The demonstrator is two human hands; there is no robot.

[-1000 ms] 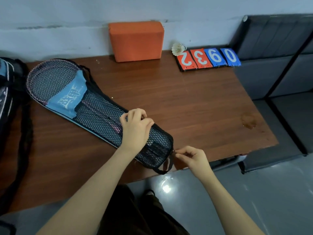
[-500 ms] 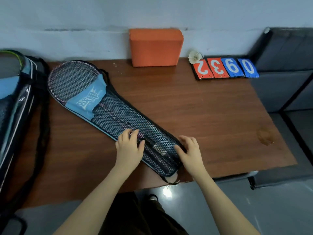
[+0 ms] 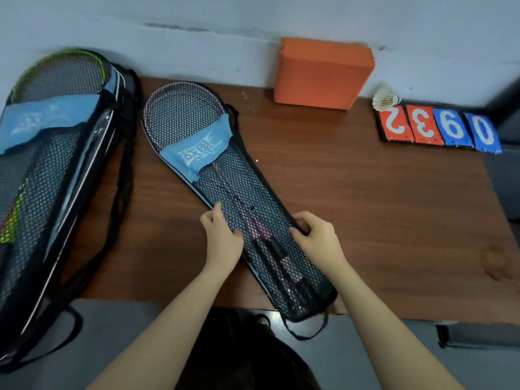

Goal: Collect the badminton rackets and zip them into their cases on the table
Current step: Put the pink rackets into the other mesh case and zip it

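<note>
The left hand point(image 3: 222, 240) grips the near-left edge of the mesh racket case point(image 3: 236, 198), fingers curled over its rim; the right hand point(image 3: 318, 237) grips the opposite edge, thumb on the mesh. The case lies diagonally on the wooden surface point(image 3: 365, 206), its handle end overhanging the front edge; the racket point(image 3: 183, 108) inside looks pinkish, though the mesh blurs it. Left of the case lies a second case point(image 3: 50, 170). Behind it stand an orange block point(image 3: 320, 71), a shuttlecock point(image 3: 384, 98) and number cards point(image 3: 439, 129).

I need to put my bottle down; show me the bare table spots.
Bare wood lies between the mesh racket case and score cards, and in front of the orange block. Crowded on the left, around the second case.
</note>
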